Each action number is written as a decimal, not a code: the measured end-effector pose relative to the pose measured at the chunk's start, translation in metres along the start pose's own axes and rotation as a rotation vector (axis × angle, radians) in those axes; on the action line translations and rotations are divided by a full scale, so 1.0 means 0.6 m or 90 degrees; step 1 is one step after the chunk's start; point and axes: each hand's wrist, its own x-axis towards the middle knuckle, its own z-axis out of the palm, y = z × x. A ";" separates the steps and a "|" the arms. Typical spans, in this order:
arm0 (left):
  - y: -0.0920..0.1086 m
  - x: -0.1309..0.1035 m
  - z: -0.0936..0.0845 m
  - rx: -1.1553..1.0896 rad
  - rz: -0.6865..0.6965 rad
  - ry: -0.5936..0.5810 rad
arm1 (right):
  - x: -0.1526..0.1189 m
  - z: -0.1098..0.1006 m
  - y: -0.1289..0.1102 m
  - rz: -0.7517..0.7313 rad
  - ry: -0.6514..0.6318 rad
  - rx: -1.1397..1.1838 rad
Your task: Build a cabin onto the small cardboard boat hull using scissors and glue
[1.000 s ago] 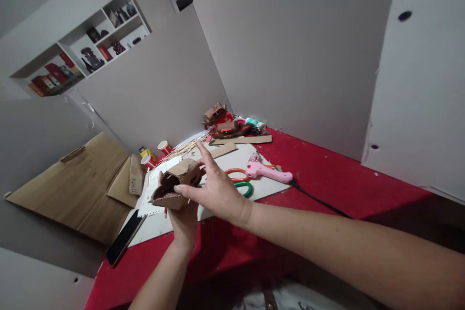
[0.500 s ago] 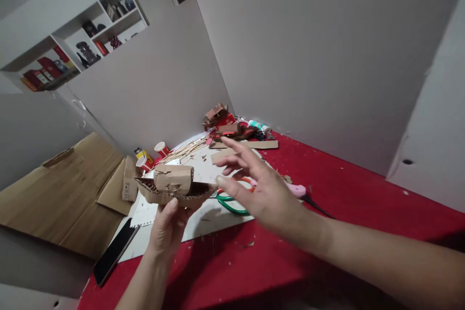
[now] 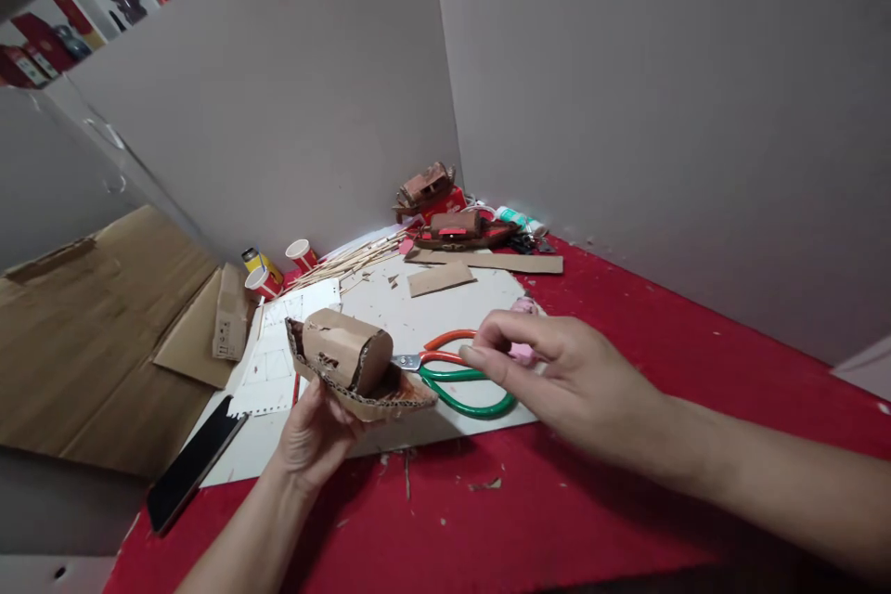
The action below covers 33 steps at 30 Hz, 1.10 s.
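A small cardboard boat (image 3: 348,362) with a rounded cabin rests on the fingers of my left hand (image 3: 320,432), which grips its hull from below. Its pointed bow is toward the right. My right hand (image 3: 563,371) is bent, thumb and index finger close together at the handles of a pair of scissors (image 3: 459,408) with orange and green grips. Whether a small thing sits in the pinch, I cannot make out. The scissors lie on a white board (image 3: 376,297), the blade tips hidden behind the boat. Behind the right hand, a pink tool (image 3: 523,353) is partly covered.
Two more boats, a brown one (image 3: 456,227) and one on a red box (image 3: 426,188), stand at the back. Nearby are cardboard strips (image 3: 487,262), wooden sticks (image 3: 355,260) and paper cups (image 3: 301,252). A phone (image 3: 195,464) and folded cardboard (image 3: 104,334) are left on the red table (image 3: 432,529).
My left hand has turned the boat so its bow points lower right, toward me. My right hand has gone from spread fingers to a bent, closed pose at the scissors. The view has tilted down.
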 end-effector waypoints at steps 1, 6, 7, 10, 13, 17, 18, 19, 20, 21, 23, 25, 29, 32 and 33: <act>-0.002 -0.001 -0.001 -0.009 0.001 0.002 | -0.004 -0.001 0.000 -0.027 -0.006 -0.016; -0.006 -0.002 0.001 -0.044 -0.006 -0.012 | -0.019 -0.015 0.003 -0.101 -0.015 -0.091; -0.005 -0.001 0.001 -0.050 -0.005 -0.016 | -0.020 -0.018 0.005 -0.098 -0.017 -0.105; -0.004 0.001 0.000 -0.071 -0.001 -0.031 | -0.024 -0.024 0.015 -0.073 -0.016 -0.134; -0.004 0.005 0.001 -0.088 -0.010 -0.042 | -0.026 -0.028 0.022 -0.051 -0.012 -0.147; -0.007 0.007 0.002 -0.093 -0.027 -0.041 | -0.028 -0.029 0.027 -0.050 -0.016 -0.146; -0.008 0.008 0.002 -0.094 -0.028 -0.033 | -0.029 -0.030 0.029 -0.050 -0.019 -0.148; -0.009 0.008 0.002 -0.094 -0.028 -0.022 | -0.029 -0.032 0.031 -0.050 -0.022 -0.152; -0.009 0.008 0.001 -0.093 -0.029 -0.007 | -0.030 -0.035 0.034 -0.049 -0.025 -0.159; -0.009 0.008 -0.001 -0.092 -0.034 0.007 | -0.031 -0.039 0.038 -0.046 -0.026 -0.170; -0.008 0.009 -0.003 -0.094 -0.049 0.031 | -0.034 -0.050 0.047 -0.039 -0.019 -0.200; -0.006 0.010 -0.003 -0.103 -0.061 0.048 | -0.037 -0.065 0.056 -0.015 -0.020 -0.249; 0.000 0.015 0.004 -0.110 -0.076 0.101 | -0.044 -0.089 0.077 0.076 -0.101 -0.425; 0.000 0.017 0.012 -0.119 -0.080 0.141 | -0.054 -0.094 0.095 0.101 -0.171 -0.544; -0.001 0.018 0.013 -0.123 -0.083 0.144 | -0.058 -0.094 0.101 0.101 -0.182 -0.570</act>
